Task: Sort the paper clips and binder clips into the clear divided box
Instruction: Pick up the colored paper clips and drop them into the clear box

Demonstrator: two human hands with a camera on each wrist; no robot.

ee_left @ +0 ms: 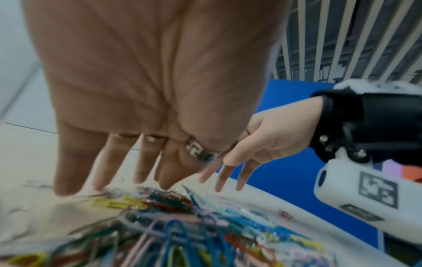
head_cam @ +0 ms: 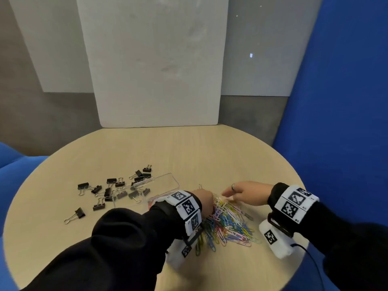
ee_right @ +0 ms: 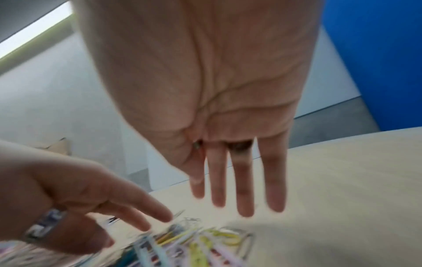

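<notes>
A heap of coloured paper clips lies on the round wooden table, front right of centre. My left hand hovers over the heap's far left edge; in the left wrist view its straight, spread fingers touch the paper clips. My right hand reaches in from the right, its fingers straight just above the clips, holding nothing. The clear divided box lies left of the hands. Black binder clips are scattered around its left end; some show through its clear walls.
A white board leans upright at the table's far edge. Blue upholstery rises on the right, and more shows at the left. One binder clip lies apart at the front left. The white wrist camera unit hangs near the right rim.
</notes>
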